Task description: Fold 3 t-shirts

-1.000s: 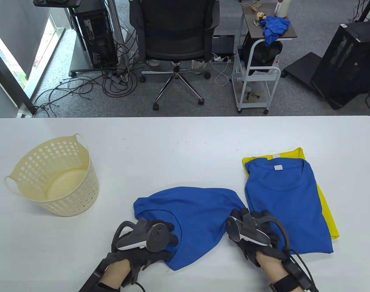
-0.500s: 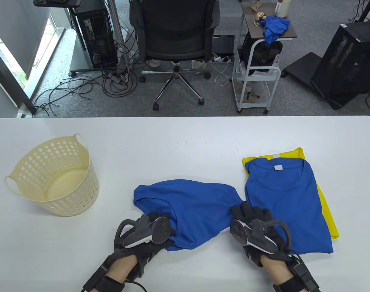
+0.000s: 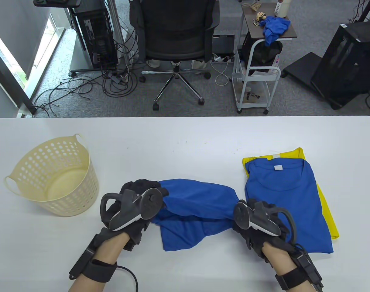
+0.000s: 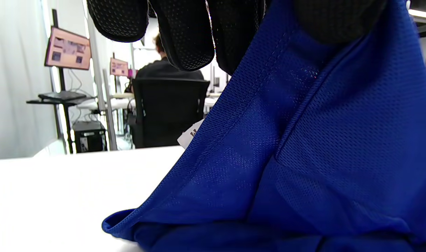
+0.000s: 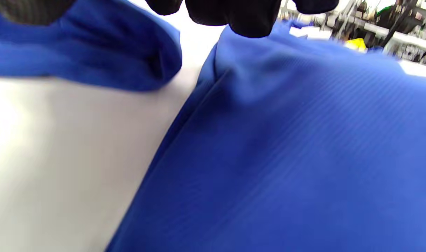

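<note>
A loose blue t-shirt (image 3: 197,210) lies bunched at the table's front middle, stretched between my hands. My left hand (image 3: 153,190) grips its left end, which is raised off the table. In the left wrist view the gloved fingers (image 4: 184,31) hold the blue fabric (image 4: 321,140) from above. My right hand (image 3: 238,213) grips the shirt's right end. In the right wrist view the shirt's fabric (image 5: 76,52) sits under my hand. To the right, a folded blue t-shirt (image 3: 285,200) lies on a folded yellow t-shirt (image 3: 329,216).
A cream perforated basket (image 3: 54,176) stands empty at the table's left. The white table (image 3: 185,140) is bare behind the shirts. Beyond its far edge are an office chair (image 3: 176,33) and a cart (image 3: 258,60).
My left hand has moved up and away to the left, lifting the shirt's left end. The shirt is now pulled into a narrower band between my hands. My right hand shifted slightly forward.
</note>
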Demonstrator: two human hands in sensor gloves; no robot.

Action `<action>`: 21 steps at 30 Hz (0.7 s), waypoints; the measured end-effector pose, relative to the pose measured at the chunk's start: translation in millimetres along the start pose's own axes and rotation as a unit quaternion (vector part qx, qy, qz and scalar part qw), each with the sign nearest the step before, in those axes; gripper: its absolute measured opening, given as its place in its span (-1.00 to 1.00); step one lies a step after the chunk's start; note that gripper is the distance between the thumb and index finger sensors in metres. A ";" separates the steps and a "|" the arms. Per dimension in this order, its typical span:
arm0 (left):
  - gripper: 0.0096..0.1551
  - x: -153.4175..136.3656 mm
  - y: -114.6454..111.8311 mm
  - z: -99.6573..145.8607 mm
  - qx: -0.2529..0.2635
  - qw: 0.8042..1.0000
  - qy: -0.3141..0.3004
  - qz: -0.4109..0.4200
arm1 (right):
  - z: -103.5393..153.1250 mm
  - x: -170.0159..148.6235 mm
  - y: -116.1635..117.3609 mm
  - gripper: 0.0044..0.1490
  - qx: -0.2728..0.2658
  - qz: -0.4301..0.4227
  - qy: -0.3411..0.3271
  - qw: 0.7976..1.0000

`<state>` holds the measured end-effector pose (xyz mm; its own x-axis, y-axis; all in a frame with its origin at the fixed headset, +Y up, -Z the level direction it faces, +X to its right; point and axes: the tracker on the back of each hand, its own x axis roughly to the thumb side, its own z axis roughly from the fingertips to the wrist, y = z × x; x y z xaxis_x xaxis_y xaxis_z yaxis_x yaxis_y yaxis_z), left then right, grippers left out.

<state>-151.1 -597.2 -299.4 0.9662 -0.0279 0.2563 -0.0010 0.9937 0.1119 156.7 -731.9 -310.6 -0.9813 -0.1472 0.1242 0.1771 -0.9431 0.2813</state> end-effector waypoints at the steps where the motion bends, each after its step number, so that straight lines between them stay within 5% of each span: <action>1: -0.55 0.3 3.5 -0.8 0.006 1.000 0.003 0.006 | -7.9 5.8 8.4 -0.05 -0.002 0.013 0.011 1.000; 2: -0.55 -0.1 4.9 -1.2 0.009 1.000 0.005 0.010 | -12.1 9.8 12.8 -0.12 -0.012 0.036 0.017 0.999; 5: -0.55 -6.0 8.3 -0.4 0.008 1.000 0.023 -0.005 | -11.8 15.5 0.1 -0.51 -0.171 0.126 0.052 0.976; 8: -0.56 -28.4 33.8 3.3 0.047 0.996 0.064 -0.030 | 13.0 -6.7 -64.6 -0.52 -0.278 0.097 0.093 0.951; 10: -0.57 -46.6 59.5 7.7 0.079 0.993 0.093 0.003 | 45.9 -27.1 -127.4 -0.51 -0.360 -0.001 0.095 0.928; 13: -0.57 -67.0 96.6 21.5 0.137 0.981 0.114 0.076 | 99.5 -35.5 -200.3 -0.51 -0.466 -0.060 0.096 0.878; 15: -0.57 -72.8 108.0 30.0 0.157 0.978 0.120 0.070 | 114.5 -33.7 -219.6 -0.50 -0.470 -0.043 0.085 0.877; 17: -0.56 -76.4 108.7 35.2 0.160 0.977 0.124 0.060 | 112.7 -31.1 -219.6 -0.48 -0.422 -0.027 0.079 0.903; 21: -0.56 -77.7 89.6 36.0 0.132 0.982 0.126 0.051 | 72.1 -29.6 -171.2 -0.47 -0.345 -0.008 0.100 0.933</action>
<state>-235.5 -509.9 -274.7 0.9908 0.1302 0.0377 -0.1351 0.9262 0.3519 160.9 -544.6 -293.8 -0.9900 -0.1196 -0.0742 0.1396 -0.9029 -0.4065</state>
